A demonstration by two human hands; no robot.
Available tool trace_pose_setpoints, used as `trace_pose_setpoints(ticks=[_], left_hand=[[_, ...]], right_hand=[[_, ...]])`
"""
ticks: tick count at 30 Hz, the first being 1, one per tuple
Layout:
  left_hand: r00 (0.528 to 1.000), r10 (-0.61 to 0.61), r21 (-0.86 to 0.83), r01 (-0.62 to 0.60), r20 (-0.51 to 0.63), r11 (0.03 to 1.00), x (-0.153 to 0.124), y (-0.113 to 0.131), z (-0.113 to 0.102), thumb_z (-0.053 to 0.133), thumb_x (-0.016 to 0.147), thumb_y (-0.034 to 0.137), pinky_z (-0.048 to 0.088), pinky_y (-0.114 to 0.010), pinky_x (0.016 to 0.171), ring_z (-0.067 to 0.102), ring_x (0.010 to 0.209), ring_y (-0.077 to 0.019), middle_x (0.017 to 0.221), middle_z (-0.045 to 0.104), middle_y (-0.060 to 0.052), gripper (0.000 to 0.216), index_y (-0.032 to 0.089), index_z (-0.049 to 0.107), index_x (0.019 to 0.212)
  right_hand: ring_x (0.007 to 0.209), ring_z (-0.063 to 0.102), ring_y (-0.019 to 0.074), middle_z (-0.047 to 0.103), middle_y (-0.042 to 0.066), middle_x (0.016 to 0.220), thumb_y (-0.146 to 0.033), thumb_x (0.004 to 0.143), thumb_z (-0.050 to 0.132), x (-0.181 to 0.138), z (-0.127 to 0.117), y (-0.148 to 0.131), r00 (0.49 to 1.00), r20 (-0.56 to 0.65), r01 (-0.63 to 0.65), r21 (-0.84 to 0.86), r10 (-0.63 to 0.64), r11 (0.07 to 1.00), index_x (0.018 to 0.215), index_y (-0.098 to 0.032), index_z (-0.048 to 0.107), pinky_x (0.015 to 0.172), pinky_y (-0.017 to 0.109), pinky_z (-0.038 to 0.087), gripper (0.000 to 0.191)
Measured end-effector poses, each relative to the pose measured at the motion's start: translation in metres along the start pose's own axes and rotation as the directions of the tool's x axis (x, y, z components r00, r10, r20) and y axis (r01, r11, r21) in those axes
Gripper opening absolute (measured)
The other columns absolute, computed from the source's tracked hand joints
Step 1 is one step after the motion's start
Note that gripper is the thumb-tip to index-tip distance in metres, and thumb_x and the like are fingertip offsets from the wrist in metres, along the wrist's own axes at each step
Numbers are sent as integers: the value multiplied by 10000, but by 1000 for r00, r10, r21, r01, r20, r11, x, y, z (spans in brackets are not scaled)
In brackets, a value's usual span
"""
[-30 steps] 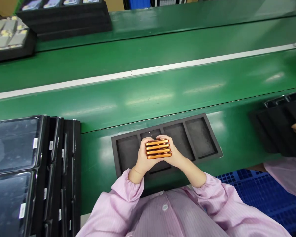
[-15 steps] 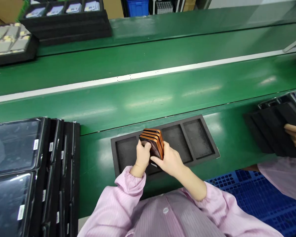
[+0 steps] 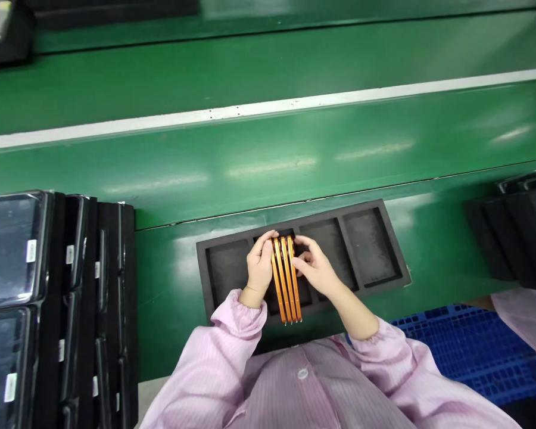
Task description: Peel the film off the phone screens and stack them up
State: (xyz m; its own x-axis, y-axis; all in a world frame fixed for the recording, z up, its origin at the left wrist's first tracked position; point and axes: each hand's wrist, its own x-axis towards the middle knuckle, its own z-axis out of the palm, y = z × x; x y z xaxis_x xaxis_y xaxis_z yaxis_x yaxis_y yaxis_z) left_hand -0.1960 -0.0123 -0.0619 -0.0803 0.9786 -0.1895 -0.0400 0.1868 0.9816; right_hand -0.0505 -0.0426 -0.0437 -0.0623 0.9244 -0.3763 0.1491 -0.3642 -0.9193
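Both my hands hold a stack of several thin orange-edged flat pieces, standing on edge with their long sides pointing toward me. My left hand wraps the stack's left side. Fingers of my right hand press its right side. The stack hovers over the second compartment from the left of a black foam tray with several rectangular compartments, lying on the near green ledge. The tray's visible compartments hold nothing.
Black trays of dark glossy panels with white labels are stacked at the left. A green conveyor belt with a white stripe runs across the back. Another person's pink sleeve and black trays sit at the right, a blue crate below.
The stack has turned from lying crosswise in my hands to standing on edge, lengthwise toward me. The other person's hand has left the view. The camera has tilted down.
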Motion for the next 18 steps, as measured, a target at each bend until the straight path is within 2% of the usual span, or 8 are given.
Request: trace_pose_setpoints(ticks=[2, 3, 6, 9, 13, 15, 18], left_hand=[[995, -10, 9, 10, 94, 1000, 4, 1, -5, 535, 839, 439, 462, -369, 958, 622, 1028, -220, 1074, 688, -82, 338, 187, 666, 1022], [989, -16, 19, 14, 144, 1000, 6, 2, -7, 546, 832, 435, 453, -374, 970, 616, 1040, -222, 1084, 685, -77, 330, 193, 667, 1021], [952, -50, 10, 49, 302, 999, 9, 6, -16, 577, 816, 417, 400, -401, 1030, 575, 1119, -237, 1152, 660, -70, 335, 204, 655, 1063], [869, -69, -47, 105, 489, 993, 10, 7, -26, 650, 771, 380, 313, -433, 1096, 457, 1262, -270, 1315, 558, -73, 453, 221, 586, 1191], [764, -39, -35, 80, 644, 996, 10, 3, -38, 706, 725, 372, 206, -475, 1141, 297, 1363, -311, 1471, 367, -92, 683, 246, 439, 1341], [738, -31, 14, 29, 674, 999, 10, 0, -42, 694, 738, 381, 168, -482, 1151, 240, 1387, -310, 1498, 316, -92, 721, 255, 384, 1377], [720, -28, 60, -19, 694, 998, 10, -3, -43, 664, 762, 398, 156, -482, 1155, 211, 1398, -300, 1502, 305, -88, 720, 260, 349, 1395]], right_hand=[[619, 496, 123, 547, 35, 949, -361, 774, 554, 11, -4, -1, 994, 106, 7, 100, -18, 995, 1328, -247, 348, 552, 261, 497, 601], [601, 480, 121, 537, 13, 866, -351, 774, 557, 16, -5, -2, 986, 167, 2, 112, -21, 994, 1338, -250, 343, 542, 253, 487, 612], [578, 473, 124, 492, -13, 748, -349, 761, 573, 26, -10, -5, 966, 259, -26, 122, -7, 992, 1226, -244, 445, 468, 225, 438, 494], [595, 496, 132, 522, 9, 813, -359, 760, 583, 28, -14, -3, 958, 284, -19, 189, -36, 982, 1138, -237, 472, 437, 218, 413, 412], [735, 541, 156, 547, 15, 881, -311, 757, 625, 23, -21, 0, 907, 408, -3, 259, -107, 966, 1260, -255, 395, 583, 254, 472, 555], [815, 546, 167, 548, 10, 884, -291, 758, 643, 21, -24, 0, 888, 448, -11, 252, -106, 968, 1314, -262, 345, 683, 279, 479, 632], [893, 545, 180, 552, 15, 905, -311, 784, 640, 19, -28, 1, 882, 461, -17, 233, -95, 972, 1335, -263, 328, 789, 322, 467, 635]])
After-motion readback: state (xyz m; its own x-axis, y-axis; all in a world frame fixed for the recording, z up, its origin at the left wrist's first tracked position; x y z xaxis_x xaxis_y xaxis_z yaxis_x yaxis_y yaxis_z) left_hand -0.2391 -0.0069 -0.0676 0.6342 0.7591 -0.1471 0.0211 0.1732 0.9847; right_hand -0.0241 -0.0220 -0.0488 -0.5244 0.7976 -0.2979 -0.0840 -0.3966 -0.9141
